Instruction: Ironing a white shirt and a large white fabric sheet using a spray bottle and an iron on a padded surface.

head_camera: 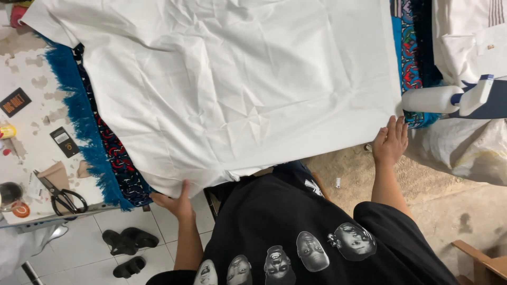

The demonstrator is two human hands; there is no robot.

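Left hand (177, 203) grips white shirt's (237, 89) near hem; right hand (391, 141), fingers spread, touches its rt corner. Shirt lies flat on patterned cloth (105, 153) over tabletop (31, 105), scissors (62, 196) nearby.

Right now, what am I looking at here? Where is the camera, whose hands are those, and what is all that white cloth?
There is no machine here: a person works with two bare hands, and the single picture comes from a camera worn on their head, looking down past their black printed shirt.

A large, creased white cloth is spread over a table covered by a patterned rug with a blue fringe. The left hand grips the cloth's near corner. The right hand rests at the cloth's other near corner, fingers spread; whether it grips is hard to tell.

Also in view: black scissors on the worn table edge, a white spray bottle beside more white fabric, and dark sandals on the tiled floor.
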